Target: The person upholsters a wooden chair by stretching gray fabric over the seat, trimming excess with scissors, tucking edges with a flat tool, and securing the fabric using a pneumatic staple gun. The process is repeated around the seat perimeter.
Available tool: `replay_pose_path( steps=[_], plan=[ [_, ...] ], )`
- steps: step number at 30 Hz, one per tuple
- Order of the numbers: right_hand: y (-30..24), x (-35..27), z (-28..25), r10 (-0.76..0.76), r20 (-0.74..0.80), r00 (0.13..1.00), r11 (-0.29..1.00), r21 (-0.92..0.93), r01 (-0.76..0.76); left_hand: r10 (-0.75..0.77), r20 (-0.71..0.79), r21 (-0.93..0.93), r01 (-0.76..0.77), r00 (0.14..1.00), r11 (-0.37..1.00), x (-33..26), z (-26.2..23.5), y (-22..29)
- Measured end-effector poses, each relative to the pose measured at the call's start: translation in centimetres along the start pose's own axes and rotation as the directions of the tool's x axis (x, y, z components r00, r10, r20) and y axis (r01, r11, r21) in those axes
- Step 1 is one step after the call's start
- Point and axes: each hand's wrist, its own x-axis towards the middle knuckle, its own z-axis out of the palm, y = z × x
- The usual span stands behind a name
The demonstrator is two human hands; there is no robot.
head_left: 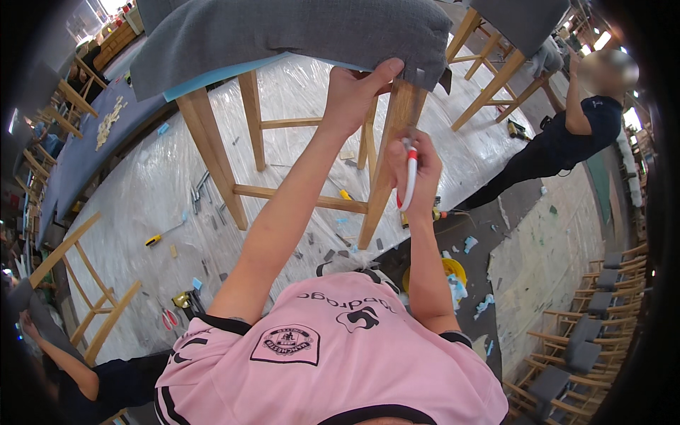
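Note:
The grey fabric cover (283,35) drapes over the seat of a wooden chair, with a light blue layer (212,76) showing under its near edge. My left hand (354,95) is closed on the cover's lower edge at the near right corner, thumb on top and fingers tucked beneath. Below that corner, my right hand (419,166) grips a tool with a curved red-and-white handle (411,173); its working end is hardly visible. This hand is beside the near right wooden leg (386,156).
Plastic sheeting (142,205) covers the floor, scattered with scraps, a yellow-handled screwdriver (164,234) and red-handled scissors (168,319). A yellow bucket (455,270) stands near my right forearm. Another person (591,117) is at the right, and part of one (78,375) shows lower left.

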Motion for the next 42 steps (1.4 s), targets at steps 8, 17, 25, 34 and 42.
replay_pose_path(
  steps=[8,17,25,34,42],
  plan=[
    [3.7,1.0,-1.9,-0.015,-0.176,0.984,1.000,0.010,0.017,0.239,-0.056,0.065,-0.235,0.969,0.970,-0.1,1.0,-1.7],
    [4.1,1.5,-2.8,0.063,-0.015,0.998,0.997,-0.039,-0.064,0.573,-0.055,0.494,-0.476,0.818,0.727,1.4,0.1,-3.3],
    [6.2,3.8,-3.3,0.115,0.007,0.993,0.992,-0.062,-0.114,-0.204,0.259,0.885,-0.147,0.944,0.442,-0.5,-2.8,5.7],
    [35.6,0.6,-9.3,0.531,-0.133,0.837,0.533,-0.715,-0.452,0.145,0.666,0.739,-0.622,0.732,-0.258,12.4,-0.7,14.3],
    [45.6,-5.5,-8.8,0.517,0.142,0.844,0.723,-0.601,-0.341,0.028,0.603,0.757,-0.561,0.797,-0.335,18.0,-2.0,10.9]
  ],
)
